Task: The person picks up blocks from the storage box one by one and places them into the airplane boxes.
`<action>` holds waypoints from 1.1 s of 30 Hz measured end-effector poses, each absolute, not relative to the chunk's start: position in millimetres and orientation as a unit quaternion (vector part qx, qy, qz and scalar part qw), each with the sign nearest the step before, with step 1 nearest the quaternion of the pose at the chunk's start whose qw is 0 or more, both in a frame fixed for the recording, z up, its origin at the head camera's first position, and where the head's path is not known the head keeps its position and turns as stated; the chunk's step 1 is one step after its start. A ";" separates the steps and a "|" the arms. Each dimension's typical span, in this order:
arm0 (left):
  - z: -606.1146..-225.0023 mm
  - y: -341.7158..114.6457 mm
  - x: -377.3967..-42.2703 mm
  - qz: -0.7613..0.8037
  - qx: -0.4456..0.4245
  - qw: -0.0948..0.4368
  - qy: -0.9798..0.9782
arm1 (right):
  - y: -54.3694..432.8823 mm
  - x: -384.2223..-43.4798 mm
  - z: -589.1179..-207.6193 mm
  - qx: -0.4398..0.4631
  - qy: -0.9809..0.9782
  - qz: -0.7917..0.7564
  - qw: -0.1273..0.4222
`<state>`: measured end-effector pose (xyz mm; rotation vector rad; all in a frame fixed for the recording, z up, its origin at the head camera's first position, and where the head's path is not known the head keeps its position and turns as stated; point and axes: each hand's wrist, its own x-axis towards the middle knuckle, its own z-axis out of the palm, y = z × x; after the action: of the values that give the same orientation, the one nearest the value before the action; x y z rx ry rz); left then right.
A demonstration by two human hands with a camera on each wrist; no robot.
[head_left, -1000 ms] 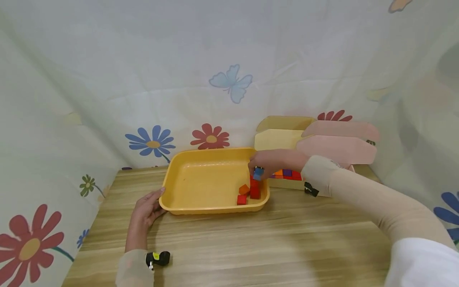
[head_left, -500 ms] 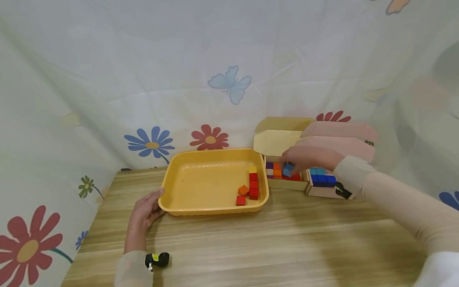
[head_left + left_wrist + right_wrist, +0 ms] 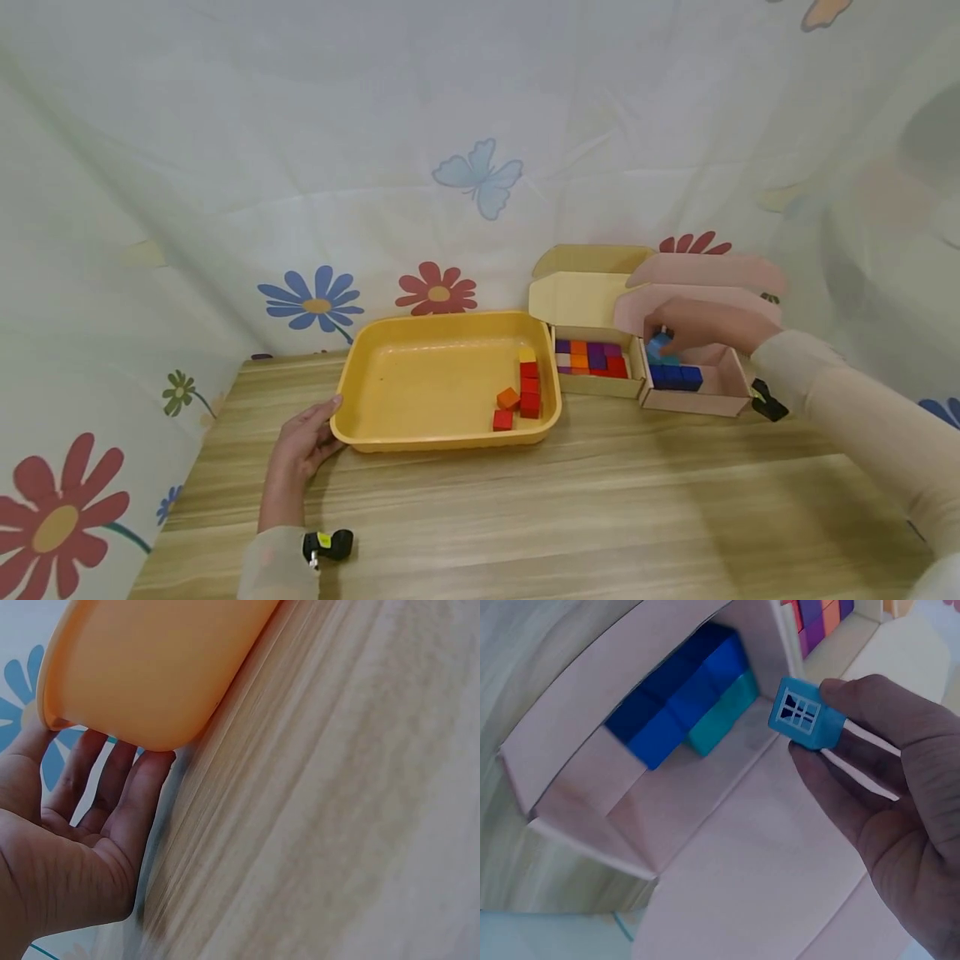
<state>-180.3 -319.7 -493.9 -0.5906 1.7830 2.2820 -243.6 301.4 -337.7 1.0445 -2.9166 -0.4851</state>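
A wood-grained worktop (image 3: 480, 517) carries everything, with a yellow tray (image 3: 427, 387) left of centre and two small open boxes to its right. Steadying the tray seems a sensible job for the left hand (image 3: 303, 437), which grips its near left corner, thumb over the rim and fingers spread against the outer wall. The pink box (image 3: 693, 403) is farthest right, just beside the pale yellow box (image 3: 600, 386), whose cubes are purple, orange and red. Over the pink box's far left part reaches the right hand (image 3: 693, 323), pinching a light-blue cube (image 3: 799, 714) between thumb and fingers. To place such a cube well, I would keep it square to the walls, lower it straight and release only once it sits flat, so that neither the row of dark blue cubes (image 3: 675, 377) along the near wall nor the teal blocks (image 3: 727, 716) directly behind it get nudged. The light-blue cube lies at the very tips of the digits, on the palm's left in the scene, near the wall shared with the neighbouring box; its window-printed face is uncovered. Whether it touches anything below, I cannot tell.
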 end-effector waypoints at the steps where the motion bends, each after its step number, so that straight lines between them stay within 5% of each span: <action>1: -494.0 -319.7 -180.1 0.768 -0.198 0.093 0.601 | 305.2 -242.9 -338.3 0.322 -0.936 -0.145 -0.008; 4: -494.8 -319.9 -180.1 0.767 -0.199 0.092 0.603 | 313.7 -243.4 -342.1 0.316 -0.942 -0.046 -0.101; 7: -496.0 -320.0 -180.2 0.765 -0.200 0.089 0.605 | 321.0 -242.4 -346.6 0.292 -0.947 -0.036 -0.130; 33: -496.2 -319.5 -180.8 0.770 -0.202 0.083 0.599 | 328.2 -226.5 -394.1 0.153 -0.983 0.078 -0.070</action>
<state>-180.8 -319.5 -496.2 -0.6026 1.7888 2.3000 -226.5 328.2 -394.1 0.5039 -3.2333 0.2581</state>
